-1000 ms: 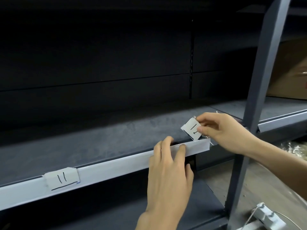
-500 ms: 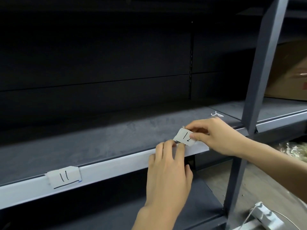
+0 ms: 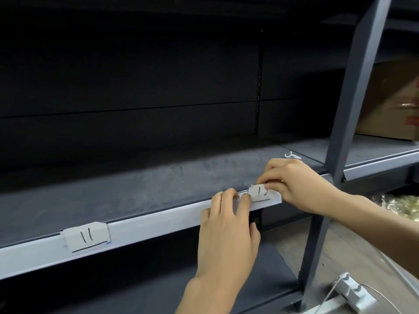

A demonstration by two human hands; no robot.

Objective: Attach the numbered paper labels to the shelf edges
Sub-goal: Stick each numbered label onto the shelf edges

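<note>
Now, head view: down from mid-air a second ago and flat against the right end of the long white shelf-edge rail point(image 3: 147, 225), small white paper label marked 12 point(image 3: 260, 194). Pinched along its top by the right hand point(image 3: 299, 184); pressed at its left edge by straight fingertips of the left hand point(image 3: 229, 234). Seems nearly fixed, only smoothing left. Further left, already stuck, white paper label marked 11 point(image 3: 87, 236). On the neighbouring shelf point(image 3: 362, 152), brown cardboard box point(image 3: 394, 105): contents hidden.

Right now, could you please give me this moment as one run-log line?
step: fitting new label at strip end | left hand: fingers pressing strip | right hand: pinching new label | label 11: on strip
</note>
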